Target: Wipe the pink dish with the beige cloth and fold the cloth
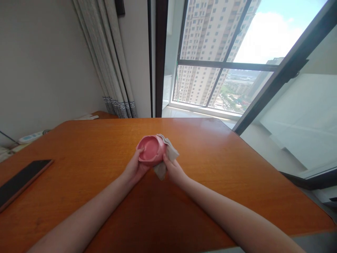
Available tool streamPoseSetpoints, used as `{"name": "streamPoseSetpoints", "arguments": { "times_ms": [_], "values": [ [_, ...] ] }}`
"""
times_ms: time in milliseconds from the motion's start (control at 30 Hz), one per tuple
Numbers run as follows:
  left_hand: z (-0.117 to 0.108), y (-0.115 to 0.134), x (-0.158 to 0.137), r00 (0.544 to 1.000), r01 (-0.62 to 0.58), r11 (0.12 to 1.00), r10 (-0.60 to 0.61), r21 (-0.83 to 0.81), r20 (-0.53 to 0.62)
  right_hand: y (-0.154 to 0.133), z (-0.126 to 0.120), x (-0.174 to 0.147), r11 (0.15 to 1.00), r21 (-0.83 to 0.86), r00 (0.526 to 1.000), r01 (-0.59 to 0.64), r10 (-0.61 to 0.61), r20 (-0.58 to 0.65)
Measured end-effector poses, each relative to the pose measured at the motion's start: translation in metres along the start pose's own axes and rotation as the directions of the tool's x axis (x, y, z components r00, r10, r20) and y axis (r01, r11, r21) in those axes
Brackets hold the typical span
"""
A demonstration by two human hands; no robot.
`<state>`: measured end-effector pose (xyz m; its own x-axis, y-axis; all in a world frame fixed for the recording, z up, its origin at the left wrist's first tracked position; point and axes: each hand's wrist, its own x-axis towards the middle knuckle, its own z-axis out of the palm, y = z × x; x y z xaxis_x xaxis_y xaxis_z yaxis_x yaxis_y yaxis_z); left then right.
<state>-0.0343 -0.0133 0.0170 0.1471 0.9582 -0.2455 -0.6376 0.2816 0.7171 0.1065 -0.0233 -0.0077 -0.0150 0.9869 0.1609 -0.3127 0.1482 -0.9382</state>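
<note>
Pink bowl point(150, 148) opens nearward and slightly left, long axis unclear.

Center of frame: most fingers of left hand point(133, 166) hidden under pink bowl point(150, 149); fingertips of right hand point(173, 170) hidden behind it. Bowl's underside out of sight; middle of gray cloth point(172, 151) covered. Forearms point(92, 211) cut off by bottom edge. Black slab point(22, 181) cropped at left edge. Curtain point(102, 45) and tower point(202, 35) cropped at top. Distant ground point(231, 93), upper right: details too small to tell.
</note>
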Motion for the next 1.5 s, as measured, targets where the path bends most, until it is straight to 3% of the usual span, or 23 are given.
{"name": "streamPoseSetpoints", "arguments": {
  "times_ms": [133,233,333,433,567,667,800,900,1033,1167,1333,1500],
  "values": [
    [-0.001,0.001,0.002,0.994,-0.106,0.990,0.107,0.091,-0.001,0.006,0.006,-0.006,0.997,0.014,0.995,-0.071,0.070,0.076],
    [-0.003,0.000,0.000,0.987,-0.160,0.957,0.157,0.241,0.032,0.009,-0.002,0.003,0.997,0.054,0.998,-0.061,0.060,0.020],
    [-0.004,-0.001,-0.001,0.998,-0.061,0.959,0.053,0.276,0.036,0.012,-0.011,0.012,0.991,0.089,0.994,-0.097,0.102,-0.045],
    [-0.004,-0.002,0.000,0.999,0.019,0.969,-0.012,0.248,-0.030,0.016,-0.012,0.012,0.964,0.189,0.980,-0.189,0.197,-0.024],
    [-0.002,-0.005,0.002,0.974,-0.153,0.963,0.185,0.220,-0.130,0.020,-0.002,0.004,0.933,0.263,0.970,-0.244,0.238,0.056],
    [0.000,-0.007,0.002,0.957,-0.268,0.944,0.284,0.191,-0.063,0.019,0.000,0.003,0.945,0.249,0.977,-0.211,0.210,0.031],
    [-0.002,-0.006,0.002,0.983,-0.159,0.949,0.176,0.271,-0.042,0.012,-0.006,0.007,0.961,0.229,0.981,-0.157,0.179,-0.078],
    [-0.004,-0.003,0.001,0.990,-0.060,0.948,0.096,0.311,-0.104,0.010,-0.007,0.008,0.952,0.222,0.973,-0.210,0.225,-0.046],
    [-0.002,0.000,0.000,0.982,-0.115,0.957,0.150,0.266,-0.113,0.012,-0.002,0.004,0.916,0.275,0.955,-0.293,0.291,0.050],
    [-0.002,0.001,0.003,0.965,-0.183,0.960,0.216,0.210,-0.149,0.013,-0.002,0.002,0.930,0.255,0.964,-0.266,0.258,0.064],
    [-0.010,0.001,0.008,0.991,-0.062,0.947,0.096,0.314,-0.094,0.008,-0.006,0.007,0.920,0.289,0.959,-0.265,0.283,-0.022],
    [-0.011,-0.006,0.011,0.942,-0.303,0.909,0.330,0.285,-0.053,0.005,-0.001,0.004,0.886,0.331,0.939,-0.326,0.343,0.008]
  ]
}}
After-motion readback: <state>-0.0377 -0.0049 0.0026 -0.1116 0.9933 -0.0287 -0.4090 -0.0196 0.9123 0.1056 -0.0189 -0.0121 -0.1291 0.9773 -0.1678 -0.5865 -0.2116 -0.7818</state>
